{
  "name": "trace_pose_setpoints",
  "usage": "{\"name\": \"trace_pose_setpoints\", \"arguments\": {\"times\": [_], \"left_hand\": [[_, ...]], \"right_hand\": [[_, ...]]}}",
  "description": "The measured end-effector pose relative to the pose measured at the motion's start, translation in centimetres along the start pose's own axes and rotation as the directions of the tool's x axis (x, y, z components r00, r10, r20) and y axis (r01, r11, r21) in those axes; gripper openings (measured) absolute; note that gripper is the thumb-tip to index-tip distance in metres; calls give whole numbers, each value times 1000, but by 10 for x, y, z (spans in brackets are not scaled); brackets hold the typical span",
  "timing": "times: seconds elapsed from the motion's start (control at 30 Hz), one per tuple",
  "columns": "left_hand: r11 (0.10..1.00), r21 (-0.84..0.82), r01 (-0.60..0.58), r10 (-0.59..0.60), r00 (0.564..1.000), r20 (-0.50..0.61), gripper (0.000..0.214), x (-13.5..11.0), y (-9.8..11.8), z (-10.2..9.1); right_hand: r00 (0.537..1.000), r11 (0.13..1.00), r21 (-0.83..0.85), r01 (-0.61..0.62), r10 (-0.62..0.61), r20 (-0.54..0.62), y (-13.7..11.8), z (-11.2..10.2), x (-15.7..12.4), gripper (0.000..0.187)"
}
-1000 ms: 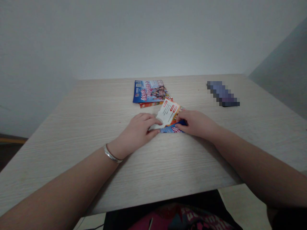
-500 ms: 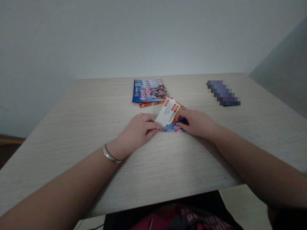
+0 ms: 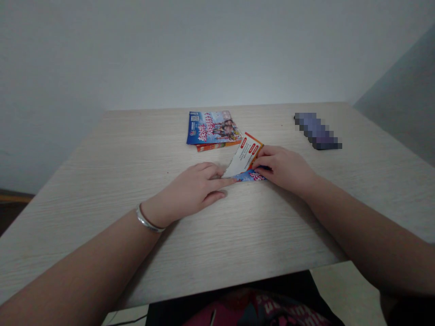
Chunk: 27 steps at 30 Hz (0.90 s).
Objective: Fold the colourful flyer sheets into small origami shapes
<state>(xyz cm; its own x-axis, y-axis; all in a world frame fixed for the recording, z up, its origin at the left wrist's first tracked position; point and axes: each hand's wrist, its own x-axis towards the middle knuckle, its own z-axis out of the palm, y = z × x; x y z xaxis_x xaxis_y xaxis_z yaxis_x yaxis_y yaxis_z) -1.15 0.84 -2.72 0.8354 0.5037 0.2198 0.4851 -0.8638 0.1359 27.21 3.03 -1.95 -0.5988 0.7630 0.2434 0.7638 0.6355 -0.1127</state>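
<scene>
A folded printed leaflet, white and orange on top with a blue underside, lies on the light wooden table. My left hand, a silver bangle on its wrist, presses the leaflet's near-left corner with the index finger stretched out. My right hand pinches the leaflet's right side, lifting the upper flap into a slant. The leaflet's lower right part is hidden under my right fingers.
A second blue leaflet lies flat farther back on an orange sheet. A blurred dark oblong object rests at the back right. The table meets a plain wall behind; its front edge is near my lap.
My right hand has folded the white-and-orange flap up and over to the right, so it stands steeper and narrower. My left hand's fingers have stretched out and slid along the fold.
</scene>
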Motion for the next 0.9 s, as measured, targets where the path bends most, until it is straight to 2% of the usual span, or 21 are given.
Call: {"name": "trace_pose_setpoints", "arguments": {"times": [0.1,0.17,0.23,0.4,0.6,0.73,0.9], "left_hand": [[1000,9,8,-8,1000,14,45,0,1,1],[1000,-4,5,-5,1000,16,47,0,2,3],[1000,-11,6,-6,1000,7,47,-1,1,4],[1000,-2,14,-14,1000,-10,47,-2,-1,6],[994,92,53,-57,998,33,46,-5,1,-4],[993,108,50,-62,992,110,47,-6,3,-10],[989,124,76,-93,986,138,48,-7,6,-10]], "right_hand": [[982,984,-87,158,-166,-94,-2,-1,2,17],[945,951,-83,299,-307,-109,-5,0,3,23],[920,925,-63,374,-379,-97,-9,2,4,26],[921,922,-21,387,-388,-24,-10,8,4,28],[929,928,41,370,-369,-37,2,18,1,30],[922,922,3,386,-385,-46,3,19,1,31],[903,901,-92,423,-428,-36,-2,15,2,31]]}}
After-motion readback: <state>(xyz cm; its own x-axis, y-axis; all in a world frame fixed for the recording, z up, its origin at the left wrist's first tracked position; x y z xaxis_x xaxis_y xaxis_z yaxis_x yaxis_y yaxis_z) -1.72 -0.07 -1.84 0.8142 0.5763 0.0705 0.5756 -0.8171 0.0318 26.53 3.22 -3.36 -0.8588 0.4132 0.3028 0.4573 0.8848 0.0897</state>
